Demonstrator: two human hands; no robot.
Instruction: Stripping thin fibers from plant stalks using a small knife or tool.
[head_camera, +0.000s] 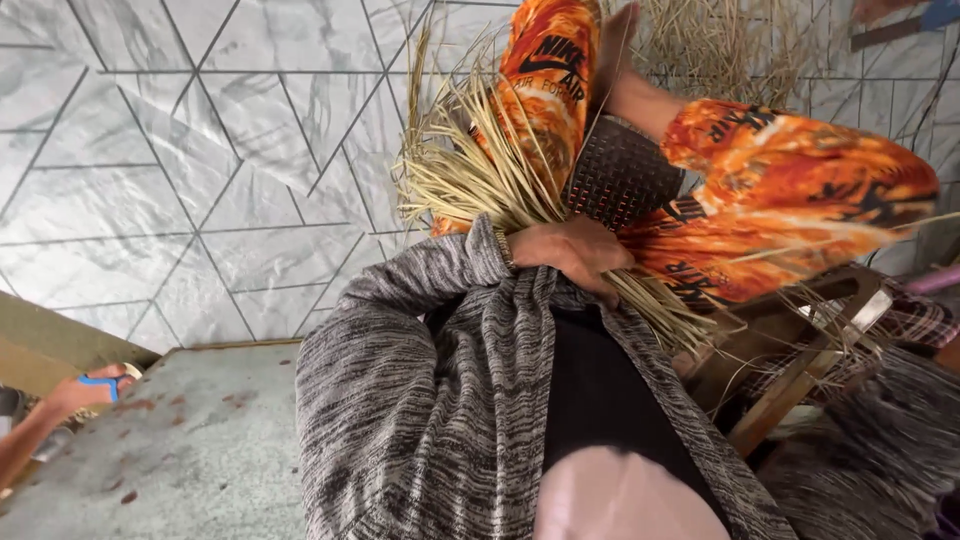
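My left hand, coming out of a grey knit sleeve, is closed around a bundle of pale dry straw strands. The strands fan out up and to the left, and their other ends trail down to the right past the hand. Just above the hand a dark woven piece rests against my legs in orange patterned trousers. My right hand is hidden; only its grey sleeve shows at the lower right.
A wooden stool frame stands under my legs at the right. More loose straw lies on the grey marbled floor tiles. Another person's hand holds a small blue thing beside a worn grey slab at lower left.
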